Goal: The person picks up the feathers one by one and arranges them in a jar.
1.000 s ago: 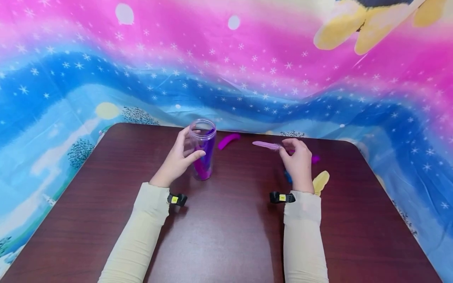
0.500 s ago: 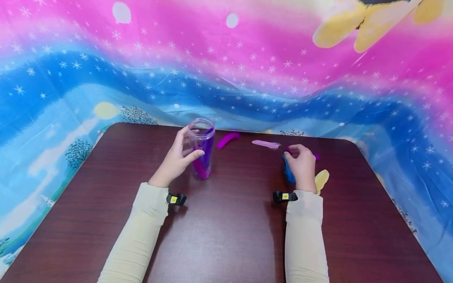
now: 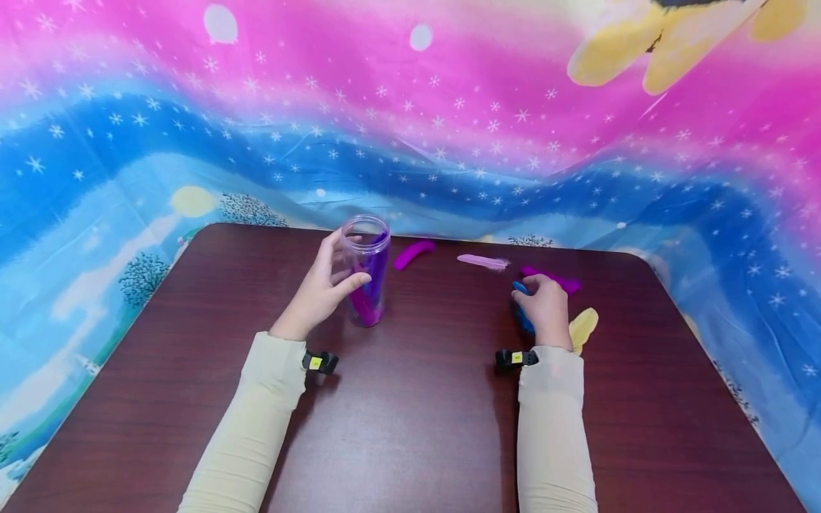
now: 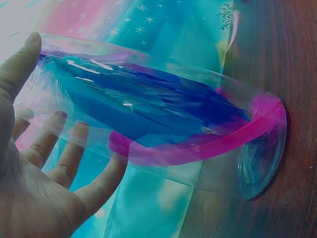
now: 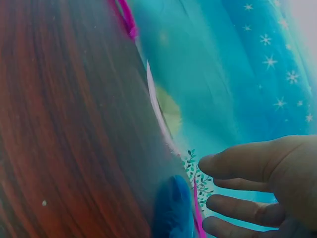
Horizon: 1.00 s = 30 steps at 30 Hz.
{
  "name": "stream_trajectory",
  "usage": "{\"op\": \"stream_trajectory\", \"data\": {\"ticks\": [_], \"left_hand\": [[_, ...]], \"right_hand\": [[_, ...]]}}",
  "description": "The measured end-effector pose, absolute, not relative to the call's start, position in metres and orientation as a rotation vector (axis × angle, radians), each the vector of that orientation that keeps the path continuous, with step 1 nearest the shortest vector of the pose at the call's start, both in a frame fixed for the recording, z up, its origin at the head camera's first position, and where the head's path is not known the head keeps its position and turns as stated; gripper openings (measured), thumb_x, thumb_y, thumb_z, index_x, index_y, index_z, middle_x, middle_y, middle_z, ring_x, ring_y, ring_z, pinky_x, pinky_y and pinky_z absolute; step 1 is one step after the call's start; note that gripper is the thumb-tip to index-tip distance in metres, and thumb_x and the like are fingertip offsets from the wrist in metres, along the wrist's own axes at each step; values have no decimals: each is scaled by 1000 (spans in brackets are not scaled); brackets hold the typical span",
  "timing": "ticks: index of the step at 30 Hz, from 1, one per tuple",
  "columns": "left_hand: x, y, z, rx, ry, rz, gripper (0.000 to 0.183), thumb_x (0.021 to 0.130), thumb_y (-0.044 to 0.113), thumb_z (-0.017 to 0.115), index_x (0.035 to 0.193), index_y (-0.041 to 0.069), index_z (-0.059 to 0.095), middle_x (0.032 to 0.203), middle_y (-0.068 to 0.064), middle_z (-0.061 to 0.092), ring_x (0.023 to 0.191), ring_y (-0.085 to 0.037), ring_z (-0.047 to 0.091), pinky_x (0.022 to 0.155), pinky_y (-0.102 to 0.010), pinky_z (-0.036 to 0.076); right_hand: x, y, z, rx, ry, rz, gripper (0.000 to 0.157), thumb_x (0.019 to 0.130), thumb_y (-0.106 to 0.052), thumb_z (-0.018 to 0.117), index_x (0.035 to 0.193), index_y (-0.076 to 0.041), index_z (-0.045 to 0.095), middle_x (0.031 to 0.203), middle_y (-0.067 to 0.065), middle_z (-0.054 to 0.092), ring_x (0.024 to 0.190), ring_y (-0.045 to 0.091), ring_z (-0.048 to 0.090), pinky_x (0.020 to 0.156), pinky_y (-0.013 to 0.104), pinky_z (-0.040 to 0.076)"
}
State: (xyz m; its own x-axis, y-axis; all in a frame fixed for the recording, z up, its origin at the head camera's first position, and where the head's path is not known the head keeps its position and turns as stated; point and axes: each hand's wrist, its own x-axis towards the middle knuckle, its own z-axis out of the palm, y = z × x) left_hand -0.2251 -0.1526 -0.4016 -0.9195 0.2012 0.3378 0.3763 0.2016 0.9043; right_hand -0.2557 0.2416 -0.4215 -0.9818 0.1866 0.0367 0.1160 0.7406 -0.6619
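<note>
My left hand [image 3: 314, 292] holds a clear, lidless jar [image 3: 378, 285] upright on the table, fingers and thumb round its side. Through the jar's wall in the left wrist view show blue feathers [image 4: 148, 104] and a bent magenta strip [image 4: 198, 148]. Over the right part of the table, my right hand [image 3: 547, 306] hovers by a blue feather [image 3: 522, 318], which it partly covers. In the right wrist view its fingers are loosely bent and spaced, with nothing seen pinched. Just beyond this hand lies a magenta feather-like piece [image 3: 564, 280].
A pale pink feather [image 3: 482, 262] lies near the table's back edge, between the hands. Right of the jar is a curved magenta strip [image 3: 413, 254]. A yellow feather [image 3: 583, 328] lies beside the right wrist. A printed cloth [image 3: 410, 128] hangs behind the dark wooden table [image 3: 410, 413].
My right hand has moved from the pale pink feather's end rightward, then down toward the blue feather. More of the magenta piece is uncovered. My left hand and the jar stay put.
</note>
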Motion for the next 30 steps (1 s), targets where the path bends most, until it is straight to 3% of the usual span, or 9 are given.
{"op": "stream_trajectory", "data": {"ticks": [16,30], "left_hand": [[-226,-152,-402,-565,-2315,-1801,80,96,19,72,159,28,22,151,-6,43,133,-29,49,109,-56,44],[-226,-152,-400,-543,-2329,-1822,81,97,19,71,160,27,20,150,-9,43,136,-30,46,111,-55,42]], "right_hand": [[-259,243,-431,-257,-2923,995,48,96,-15,69,135,11,55,132,32,58,118,46,54,105,56,46],[-260,244,-436,-325,-2885,1002,37,98,-7,60,132,8,60,128,29,61,111,43,58,100,57,49]]}}
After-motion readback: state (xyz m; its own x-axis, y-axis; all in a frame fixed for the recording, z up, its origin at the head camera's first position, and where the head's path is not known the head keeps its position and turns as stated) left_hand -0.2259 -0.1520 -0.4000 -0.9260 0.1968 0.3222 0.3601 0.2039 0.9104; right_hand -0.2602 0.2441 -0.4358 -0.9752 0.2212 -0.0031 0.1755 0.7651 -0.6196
